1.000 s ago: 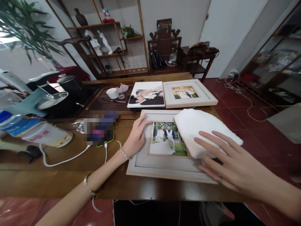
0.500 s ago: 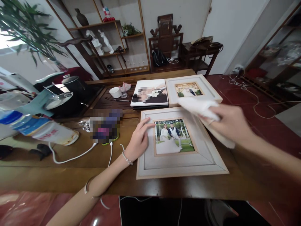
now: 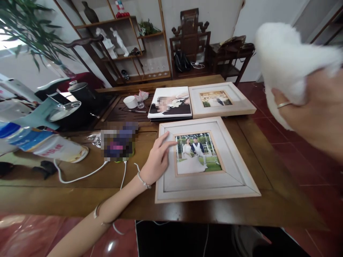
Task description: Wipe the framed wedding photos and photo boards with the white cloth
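A white-framed wedding photo [image 3: 203, 178] lies flat near the front edge of the wooden table [image 3: 80, 196]. My left hand [image 3: 158, 159] rests on the frame's left border, fingers stretched out flat, holding nothing. My right hand [image 3: 313, 114] is raised high at the right, close to the camera, closed round a white fluffy cloth [image 3: 286, 60]. A ring shows on one finger.
Behind the near frame lie a second framed photo [image 3: 218, 100] and a photo album [image 3: 170, 103]. To the left are a phone on a charging cable [image 3: 119, 142], a lying bottle [image 3: 43, 144], a kettle on a tea tray [image 3: 80, 96], a white cup [image 3: 130, 101]. Shelves and a carved chair [image 3: 190, 43] stand behind.
My right hand gathered the white cloth off the near frame and lifted it up to the right, close to the camera. The frame now lies uncovered. My left hand has stayed on the frame's left border.
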The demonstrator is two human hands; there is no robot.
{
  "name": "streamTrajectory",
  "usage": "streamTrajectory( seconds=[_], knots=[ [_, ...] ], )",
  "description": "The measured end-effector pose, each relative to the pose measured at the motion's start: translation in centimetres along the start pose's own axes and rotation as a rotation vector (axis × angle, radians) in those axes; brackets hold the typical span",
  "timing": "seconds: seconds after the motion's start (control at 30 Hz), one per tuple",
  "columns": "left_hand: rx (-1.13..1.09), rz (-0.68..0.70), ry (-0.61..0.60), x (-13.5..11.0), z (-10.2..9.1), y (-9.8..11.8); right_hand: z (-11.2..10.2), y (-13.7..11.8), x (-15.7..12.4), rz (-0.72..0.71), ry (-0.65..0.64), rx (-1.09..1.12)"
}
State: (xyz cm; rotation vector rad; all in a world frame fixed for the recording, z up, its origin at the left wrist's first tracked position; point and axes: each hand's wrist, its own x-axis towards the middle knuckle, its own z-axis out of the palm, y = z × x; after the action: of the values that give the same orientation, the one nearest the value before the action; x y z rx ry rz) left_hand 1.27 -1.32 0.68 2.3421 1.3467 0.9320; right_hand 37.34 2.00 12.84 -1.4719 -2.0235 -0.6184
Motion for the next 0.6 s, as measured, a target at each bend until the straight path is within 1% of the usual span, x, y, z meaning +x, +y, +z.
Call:
streamTrajectory(
  seconds=[0.07, 0.1, 0.13, 0.17, 0.2, 0.27, 0.33, 0.4, 0.6],
  knots=[
    [-0.016, 0.002, 0.003, 0.4, 0.0, -0.4, 1.5, -0.8, -0.3, -0.192, -0.020, -0.025],
    [-0.024, 0.006, -0.005, 0.5, -0.1, -0.5, 2.5, -1.4, -0.5, -0.298, -0.053, -0.003],
    [-0.030, 0.011, -0.016, 0.6, -0.1, -0.7, 3.6, -2.0, -0.7, -0.407, -0.121, 0.016],
    [-0.037, 0.013, -0.029, 0.7, -0.1, -0.8, 4.7, -2.6, -1.1, -0.487, -0.187, 0.028],
    [-0.042, 0.014, -0.046, 0.7, -0.1, -1.0, 5.8, -3.3, -1.5, -0.532, -0.246, 0.030],
    [-0.044, 0.017, -0.092, 0.6, -0.1, -1.1, 7.5, -4.3, -2.4, -0.559, -0.335, 0.032],
    [-0.025, 0.025, -0.142, 0.5, -0.1, -0.9, 8.4, -4.9, -3.5, -0.559, -0.370, 0.061],
    [0.012, 0.033, -0.159, 0.2, -0.1, -0.5, 8.6, -5.1, -4.4, -0.536, -0.370, 0.105],
    [0.068, 0.012, -0.110, -0.9, 0.0, 1.5, 8.2, -5.5, -5.8, -0.451, -0.334, 0.162]
  ],
)
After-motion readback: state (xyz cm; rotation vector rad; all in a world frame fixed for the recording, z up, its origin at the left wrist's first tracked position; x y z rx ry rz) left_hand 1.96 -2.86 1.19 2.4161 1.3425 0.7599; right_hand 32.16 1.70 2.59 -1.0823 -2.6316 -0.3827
